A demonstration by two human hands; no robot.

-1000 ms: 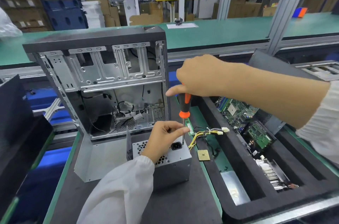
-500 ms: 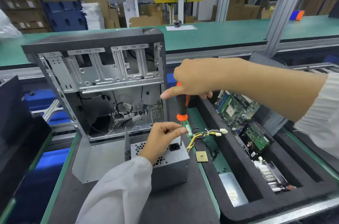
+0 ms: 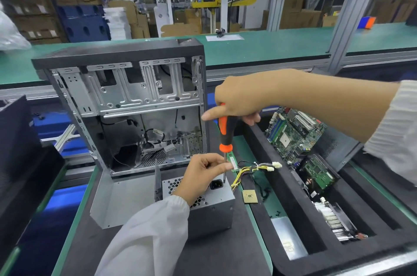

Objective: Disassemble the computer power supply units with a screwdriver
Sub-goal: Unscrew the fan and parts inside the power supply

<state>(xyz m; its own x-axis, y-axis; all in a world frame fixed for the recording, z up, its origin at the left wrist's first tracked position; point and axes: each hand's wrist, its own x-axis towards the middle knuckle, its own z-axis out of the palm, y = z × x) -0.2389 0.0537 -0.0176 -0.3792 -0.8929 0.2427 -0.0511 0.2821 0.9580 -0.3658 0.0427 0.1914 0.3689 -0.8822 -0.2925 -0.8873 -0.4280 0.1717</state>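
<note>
Dark bench (image 3: 214, 257) with green edging; warehouse behind, stacked cartons. One power supply unit (image 3: 212, 208) on bench beneath left hand (image 3: 200, 176). Left hand pinches shaft of one screwdriver (image 3: 223, 138); right hand (image 3: 239, 99) curled round handle top, forefinger extended. One open computer case (image 3: 126, 106) beyond left hand. Two circuit boards in one black tray (image 3: 293, 226) under right forearm.

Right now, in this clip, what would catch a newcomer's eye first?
Centre frame, the right hand grips an orange-and-black screwdriver held upright, its tip on the grey metal power supply unit, while the left hand pinches the shaft. Behind stands the open, gutted grey computer case; to the right, green circuit boards lie in a black foam tray.
</note>
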